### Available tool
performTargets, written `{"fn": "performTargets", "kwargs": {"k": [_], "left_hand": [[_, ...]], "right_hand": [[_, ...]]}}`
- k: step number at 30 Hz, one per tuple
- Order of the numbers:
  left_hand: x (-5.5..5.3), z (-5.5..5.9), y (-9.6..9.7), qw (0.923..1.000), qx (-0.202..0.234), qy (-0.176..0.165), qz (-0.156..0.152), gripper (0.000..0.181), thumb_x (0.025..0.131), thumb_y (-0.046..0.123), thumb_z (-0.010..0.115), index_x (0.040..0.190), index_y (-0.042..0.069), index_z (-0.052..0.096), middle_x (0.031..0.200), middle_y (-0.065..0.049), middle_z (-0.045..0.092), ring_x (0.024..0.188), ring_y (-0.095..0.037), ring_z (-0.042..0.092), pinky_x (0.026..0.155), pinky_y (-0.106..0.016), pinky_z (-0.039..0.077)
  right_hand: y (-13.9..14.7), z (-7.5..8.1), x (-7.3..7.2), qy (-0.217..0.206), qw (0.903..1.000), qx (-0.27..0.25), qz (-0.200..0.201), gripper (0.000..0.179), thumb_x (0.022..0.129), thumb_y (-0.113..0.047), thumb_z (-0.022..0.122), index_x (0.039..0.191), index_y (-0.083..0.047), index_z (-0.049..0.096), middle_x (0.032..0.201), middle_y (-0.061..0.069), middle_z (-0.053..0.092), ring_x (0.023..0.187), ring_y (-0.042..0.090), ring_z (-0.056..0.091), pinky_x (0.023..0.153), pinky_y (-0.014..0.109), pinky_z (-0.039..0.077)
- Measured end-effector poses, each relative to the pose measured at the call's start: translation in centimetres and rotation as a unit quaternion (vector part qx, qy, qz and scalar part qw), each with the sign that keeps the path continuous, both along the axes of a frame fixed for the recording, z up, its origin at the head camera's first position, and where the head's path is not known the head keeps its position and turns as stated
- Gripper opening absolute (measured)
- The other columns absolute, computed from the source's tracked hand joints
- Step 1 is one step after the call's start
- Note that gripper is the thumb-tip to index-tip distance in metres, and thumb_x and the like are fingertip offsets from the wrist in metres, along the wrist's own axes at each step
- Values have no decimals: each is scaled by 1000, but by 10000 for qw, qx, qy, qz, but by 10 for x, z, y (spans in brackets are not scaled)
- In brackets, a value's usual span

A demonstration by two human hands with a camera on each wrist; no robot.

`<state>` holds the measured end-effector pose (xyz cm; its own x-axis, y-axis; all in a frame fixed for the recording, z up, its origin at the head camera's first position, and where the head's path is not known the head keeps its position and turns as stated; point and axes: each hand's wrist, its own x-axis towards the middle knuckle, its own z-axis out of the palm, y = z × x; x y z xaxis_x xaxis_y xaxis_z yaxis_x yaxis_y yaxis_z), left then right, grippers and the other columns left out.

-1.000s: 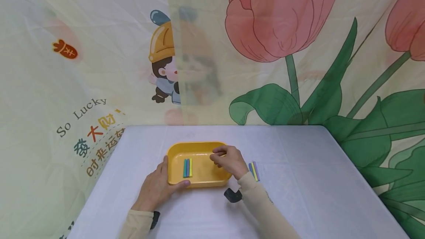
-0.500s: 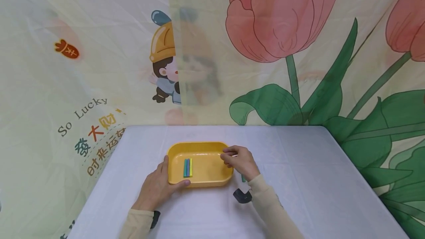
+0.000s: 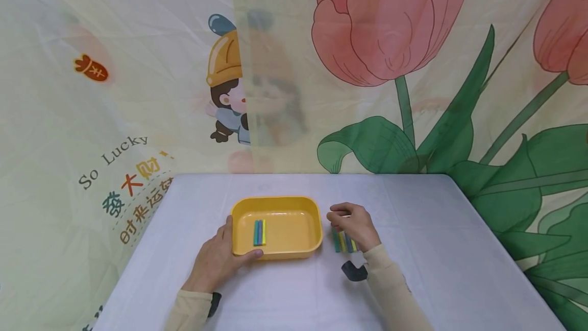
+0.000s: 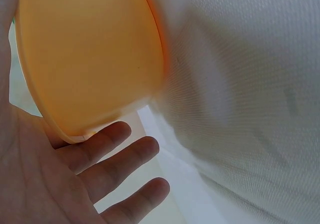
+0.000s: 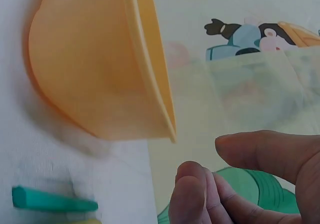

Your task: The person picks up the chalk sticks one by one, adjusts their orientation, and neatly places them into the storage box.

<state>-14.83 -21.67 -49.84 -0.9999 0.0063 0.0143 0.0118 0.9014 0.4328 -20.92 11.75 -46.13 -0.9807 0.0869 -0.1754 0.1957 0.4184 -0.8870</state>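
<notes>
A yellow tray point(image 3: 294, 255) sits on the table in the head view, its outer wall filling part of both wrist views. My left hand point(image 3: 213, 259) holds its near left corner, thumb along the front side and index finger on the left side; the other fingers stretch out in the left wrist view. Inside lie three chalk-like sticks point(image 3: 260, 233), green, blue and yellow, side by side. My right hand point(image 3: 356, 225) hovers right of the tray above several similar sticks point(image 3: 342, 243), partly hiding them. In the right wrist view, a gap separates its thumb and loosely bent fingers; they hold nothing.
A white cloth covers the table point(image 3: 427, 249). Behind it hangs a printed curtain point(image 3: 285, 65) with tulips and a cartoon figure. In the right wrist view a green stick point(image 5: 55, 199) lies on the cloth beside the tray. A dark strap piece point(image 3: 354, 271) shows at my right wrist.
My right hand has moved right, from over the tray's right end to above the sticks beside it. My left hand, the tray and the three sticks inside have stayed put.
</notes>
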Motion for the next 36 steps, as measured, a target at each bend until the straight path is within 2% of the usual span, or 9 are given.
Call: {"fn": "performTargets", "kwargs": {"k": [5,11,16,24,29,36], "left_hand": [[0,0,1,10000,-19,-64,45,138,72,88,62,159,-7,10,151,-30,41,122,-46,55,103,-58,45],[1,0,0,10000,-2,-61,17,138,73,88,61,159,-7,10,151,-30,40,122,-46,55,103,-58,45],[1,0,-1,10000,-10,-24,-14,138,73,87,61,159,-7,10,151,-30,41,122,-46,56,103,-57,46],[-1,-2,0,10000,-6,-30,15,138,72,88,61,159,-6,11,152,-29,40,123,-45,55,104,-57,45],[-1,-2,0,9999,8,-76,66,138,72,89,61,160,-5,10,152,-28,40,124,-45,55,104,-57,44],[-2,-3,1,9999,41,-77,107,138,71,89,61,160,-4,11,152,-28,40,123,-43,55,105,-57,45]], "right_hand": [[16,-4,-2,-114,9998,83,-141,42,90,-27,76,124,-4,69,106,10,68,85,25,69,82,38,60],[32,-11,-2,-164,9992,234,-295,41,90,-26,75,123,-4,68,107,11,68,86,24,68,84,41,60],[42,-20,-1,-355,9975,428,-436,39,90,-24,74,123,-4,68,106,11,68,85,23,67,77,37,59],[56,-38,4,-204,9971,643,-365,35,89,-20,74,116,1,70,101,13,70,79,18,65,68,28,56],[60,-46,4,-114,9958,836,-360,33,87,-20,75,112,1,71,98,12,71,79,18,65,67,29,56],[61,-54,4,-252,9936,1050,-327,31,87,-19,75,110,2,71,94,10,71,78,18,64,65,29,55]]}}
